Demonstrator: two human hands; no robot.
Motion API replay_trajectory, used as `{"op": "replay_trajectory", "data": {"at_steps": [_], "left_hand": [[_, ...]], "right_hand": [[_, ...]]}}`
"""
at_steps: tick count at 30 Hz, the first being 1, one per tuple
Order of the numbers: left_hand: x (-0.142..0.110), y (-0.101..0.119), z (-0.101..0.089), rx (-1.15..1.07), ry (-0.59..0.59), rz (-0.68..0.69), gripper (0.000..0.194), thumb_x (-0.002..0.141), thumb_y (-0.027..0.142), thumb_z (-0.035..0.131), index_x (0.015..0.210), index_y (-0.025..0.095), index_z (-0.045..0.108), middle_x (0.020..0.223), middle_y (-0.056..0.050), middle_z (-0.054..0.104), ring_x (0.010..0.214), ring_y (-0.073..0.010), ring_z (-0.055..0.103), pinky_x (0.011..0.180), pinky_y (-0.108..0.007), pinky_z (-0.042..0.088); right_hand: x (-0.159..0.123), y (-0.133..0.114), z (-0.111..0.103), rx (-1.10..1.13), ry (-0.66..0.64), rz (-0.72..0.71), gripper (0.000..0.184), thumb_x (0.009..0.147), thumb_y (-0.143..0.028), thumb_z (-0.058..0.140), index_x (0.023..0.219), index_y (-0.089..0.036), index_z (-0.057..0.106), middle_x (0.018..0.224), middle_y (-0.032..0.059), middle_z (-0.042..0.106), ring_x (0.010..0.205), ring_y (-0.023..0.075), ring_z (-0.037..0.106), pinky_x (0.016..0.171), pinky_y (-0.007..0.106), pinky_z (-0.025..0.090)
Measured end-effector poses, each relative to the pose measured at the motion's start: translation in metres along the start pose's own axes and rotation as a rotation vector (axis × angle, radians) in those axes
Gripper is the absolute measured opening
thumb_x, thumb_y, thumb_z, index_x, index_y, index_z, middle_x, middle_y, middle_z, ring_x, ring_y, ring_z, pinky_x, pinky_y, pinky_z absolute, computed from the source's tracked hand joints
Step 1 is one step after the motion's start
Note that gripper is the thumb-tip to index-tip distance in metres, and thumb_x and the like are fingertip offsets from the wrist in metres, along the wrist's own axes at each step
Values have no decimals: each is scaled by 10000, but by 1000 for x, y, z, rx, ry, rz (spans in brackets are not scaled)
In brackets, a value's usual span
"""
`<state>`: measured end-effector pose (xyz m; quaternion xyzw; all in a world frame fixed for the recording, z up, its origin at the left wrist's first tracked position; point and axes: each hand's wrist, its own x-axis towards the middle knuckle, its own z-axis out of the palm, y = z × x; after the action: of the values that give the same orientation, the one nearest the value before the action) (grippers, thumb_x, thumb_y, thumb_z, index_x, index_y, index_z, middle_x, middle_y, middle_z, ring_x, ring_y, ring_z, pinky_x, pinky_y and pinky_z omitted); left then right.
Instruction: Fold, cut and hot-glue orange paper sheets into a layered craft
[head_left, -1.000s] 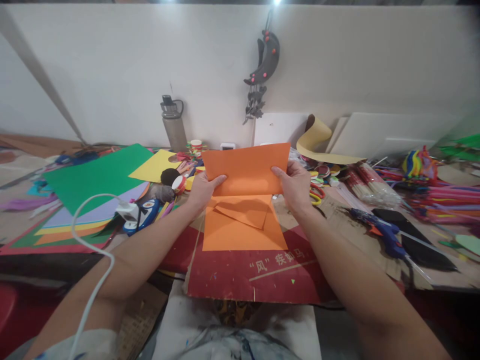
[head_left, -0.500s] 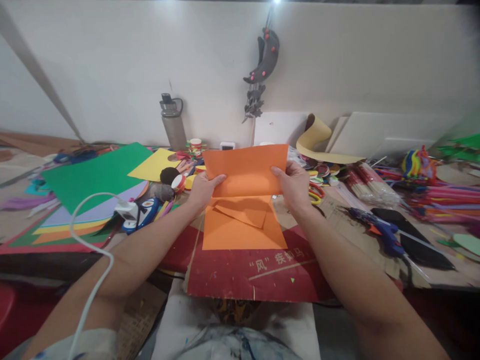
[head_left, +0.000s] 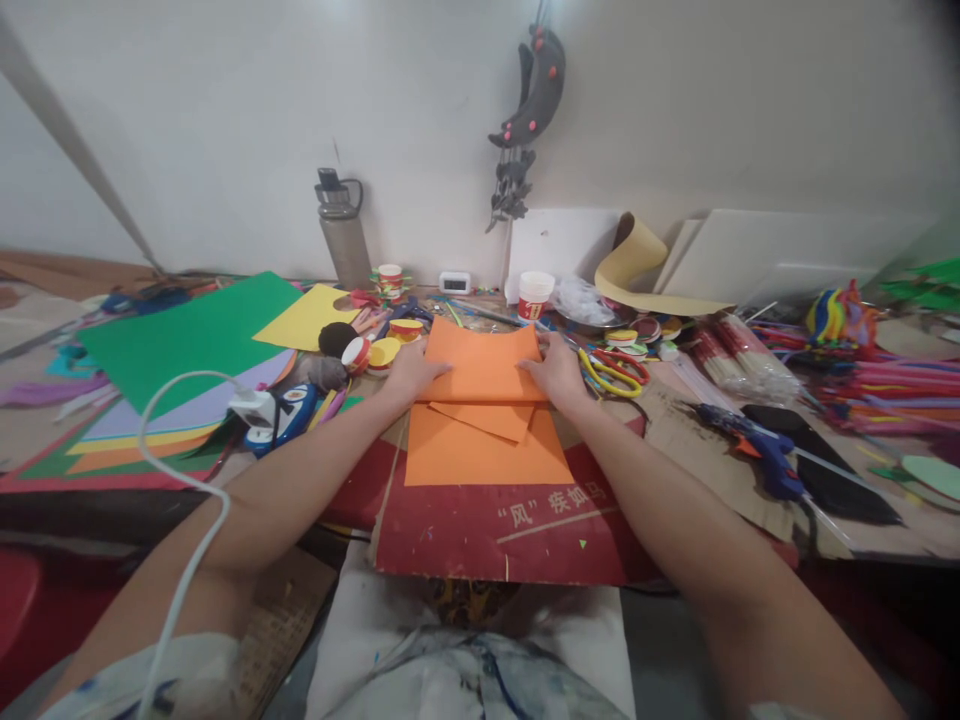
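An orange sheet of paper [head_left: 484,365] is gripped at its two side edges by both of my hands. My left hand [head_left: 417,372] closes on the left edge, thumb on the near face. At the right edge my right hand [head_left: 556,374] does the same; the fingers behind the paper are hidden. The held sheet tilts back and bows slightly. Just below it, a flat orange sheet [head_left: 487,460] lies on a red cardboard piece [head_left: 450,540], with a smaller orange paper piece [head_left: 487,421] on top, partly covered by the held sheet.
Coloured sheets [head_left: 187,330] and a white cable [head_left: 206,490] lie at the left. Yellow-handled scissors [head_left: 611,375], a blue glue gun [head_left: 772,455] and a black phone-like slab [head_left: 840,480] are at the right. A grey bottle [head_left: 343,235] and a small cup [head_left: 535,293] stand at the back.
Both hands have lowered the orange sheet and tipped it further back, closer to the papers below. The cup behind it now shows. The view has shifted slightly.
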<state>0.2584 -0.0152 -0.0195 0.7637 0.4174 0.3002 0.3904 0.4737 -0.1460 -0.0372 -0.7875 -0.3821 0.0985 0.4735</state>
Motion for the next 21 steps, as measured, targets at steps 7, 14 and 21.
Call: {"op": "replay_trajectory", "data": {"at_steps": [7, 14, 21], "left_hand": [[-6, -2, 9, 339, 49, 189, 748, 781, 63, 794, 1485, 89, 541, 1512, -214, 622, 1412, -334, 594, 1211, -440, 459], [-17, -4, 9, 735, 8, 500, 807, 904, 113, 711, 1642, 252, 415, 1752, -192, 309, 1577, -430, 350, 1247, -636, 328], [-11, 6, 4, 801, -513, 1012, 475, 1094, 121, 382, 1488, 252, 612, 1547, -90, 632, 1473, -247, 530, 1185, -417, 353]], "right_hand": [[-3, 2, 6, -221, -41, -12, 534, 812, -174, 766, 1309, -181, 571, 1169, 131, 773, 1130, 285, 743, 1013, 398, 552], [-2, 5, 8, -253, -65, -35, 572, 821, -176, 739, 1356, -184, 538, 1136, 132, 779, 1068, 295, 754, 970, 403, 571], [-5, 4, 7, -285, -58, -73, 617, 830, -167, 767, 1396, -176, 524, 1213, 159, 774, 1142, 308, 744, 1020, 402, 550]]}}
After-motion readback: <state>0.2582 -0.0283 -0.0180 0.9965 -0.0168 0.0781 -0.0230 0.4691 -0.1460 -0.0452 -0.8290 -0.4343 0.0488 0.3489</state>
